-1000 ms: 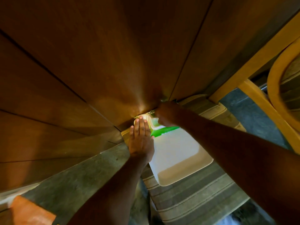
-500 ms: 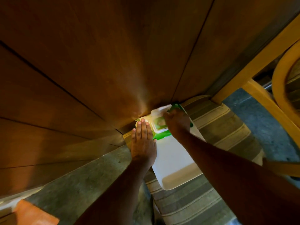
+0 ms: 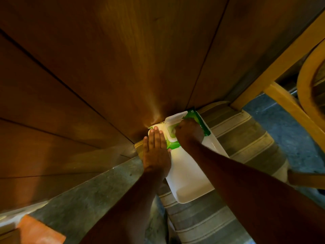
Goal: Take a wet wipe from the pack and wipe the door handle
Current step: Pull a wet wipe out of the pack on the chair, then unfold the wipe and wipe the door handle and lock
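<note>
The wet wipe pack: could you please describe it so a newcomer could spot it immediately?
Start at the big brown wooden door and go down to its foot, where a white tray lies on a striped mat. The wet wipe pack, under both hands, is the only bright green thing, its white flip lid open.

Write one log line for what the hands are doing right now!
left hand flat, steadying wipe pack | right hand at opening | flip lid up | no wipe visibly out

On the green and white plastic wet wipe pack (image 3: 197, 118), the number "40" is printed in white near its far corner. Smaller print beneath it is too blurred to be read.
</note>
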`<state>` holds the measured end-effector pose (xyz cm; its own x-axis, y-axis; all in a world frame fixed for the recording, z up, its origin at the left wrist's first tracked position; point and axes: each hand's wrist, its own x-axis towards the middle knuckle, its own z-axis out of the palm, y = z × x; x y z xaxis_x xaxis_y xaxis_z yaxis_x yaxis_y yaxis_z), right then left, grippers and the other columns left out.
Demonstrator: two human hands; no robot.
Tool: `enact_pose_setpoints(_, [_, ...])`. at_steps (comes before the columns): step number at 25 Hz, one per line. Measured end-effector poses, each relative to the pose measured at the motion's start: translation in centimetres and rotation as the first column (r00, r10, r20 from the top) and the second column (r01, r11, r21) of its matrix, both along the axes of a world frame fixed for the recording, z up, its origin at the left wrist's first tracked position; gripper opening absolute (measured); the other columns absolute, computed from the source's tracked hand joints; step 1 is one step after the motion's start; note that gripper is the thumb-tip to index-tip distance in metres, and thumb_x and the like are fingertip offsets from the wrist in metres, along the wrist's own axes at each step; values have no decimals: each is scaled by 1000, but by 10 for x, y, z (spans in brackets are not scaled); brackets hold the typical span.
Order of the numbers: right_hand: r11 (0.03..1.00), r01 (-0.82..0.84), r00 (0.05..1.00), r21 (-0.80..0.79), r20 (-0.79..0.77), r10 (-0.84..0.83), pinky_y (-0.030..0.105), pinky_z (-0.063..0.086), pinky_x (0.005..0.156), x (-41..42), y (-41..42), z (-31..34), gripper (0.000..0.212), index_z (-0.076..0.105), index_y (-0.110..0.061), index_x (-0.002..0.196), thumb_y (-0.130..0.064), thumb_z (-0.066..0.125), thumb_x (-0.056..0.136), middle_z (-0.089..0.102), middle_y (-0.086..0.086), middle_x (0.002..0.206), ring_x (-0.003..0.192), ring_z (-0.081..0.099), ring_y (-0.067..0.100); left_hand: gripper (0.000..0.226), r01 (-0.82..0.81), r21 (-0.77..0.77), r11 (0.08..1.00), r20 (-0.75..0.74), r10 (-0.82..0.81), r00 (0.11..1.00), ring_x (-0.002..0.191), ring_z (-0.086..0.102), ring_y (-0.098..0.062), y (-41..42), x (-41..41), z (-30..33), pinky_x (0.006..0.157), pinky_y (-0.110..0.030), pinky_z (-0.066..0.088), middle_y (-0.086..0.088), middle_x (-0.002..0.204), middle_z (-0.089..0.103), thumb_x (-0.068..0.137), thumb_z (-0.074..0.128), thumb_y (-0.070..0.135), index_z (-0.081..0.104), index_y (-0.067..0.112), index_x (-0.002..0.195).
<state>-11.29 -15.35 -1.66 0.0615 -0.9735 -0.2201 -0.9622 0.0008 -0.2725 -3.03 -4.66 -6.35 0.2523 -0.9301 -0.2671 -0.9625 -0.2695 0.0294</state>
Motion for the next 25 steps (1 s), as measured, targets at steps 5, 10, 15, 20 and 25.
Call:
enact_pose_setpoints(5, [939,133,737,319,601,-308,37,50,72,-26,-4,22,19,62,-9,78,-18,58,94,63,12,80,79,61,27,79,22,43,999,25,-23,999,154,-5,-36,1,3,4,122,-51,-6,-20,168,-5,103,32,46,-1,2,160])
enact_pose_setpoints(10, [783,217,131,583,777,-615,36,56,68,-50,3,82,10,63,-6,95,-5,53,94,66,17,95,79,66,26,78,116,103,988,-13,-115,993,155,-4,-32,3,20,41,123,-52,-1,-15,169,-2,103,31,50,3,6,161])
enact_pose_setpoints(15, [853,175,129,491,848,-514,35,57,65,-41,22,195,8,66,-16,87,-9,63,90,72,13,95,79,70,25,53,-151,-96,984,-610,62,790,149,28,-16,18,48,188,118,-24,20,-8,160,39,106,41,41,42,15,152])
enact_pose_setpoints(20, [980,-48,92,196,977,-191,23,55,57,30,76,358,14,77,-16,83,-4,69,85,78,3,77,66,70,13,20,-681,-213,701,-972,-84,218,92,72,-1,60,80,406,73,-13,55,8,103,79,92,61,22,74,23,108])
enact_pose_setpoints(25, [955,-295,-5,-19,1000,19,22,51,48,132,146,515,21,75,-19,75,-8,62,88,75,2,73,60,66,10,15,-767,-457,450,-889,-192,416,60,67,-9,149,154,572,50,-19,51,-1,81,80,91,68,4,79,15,92])
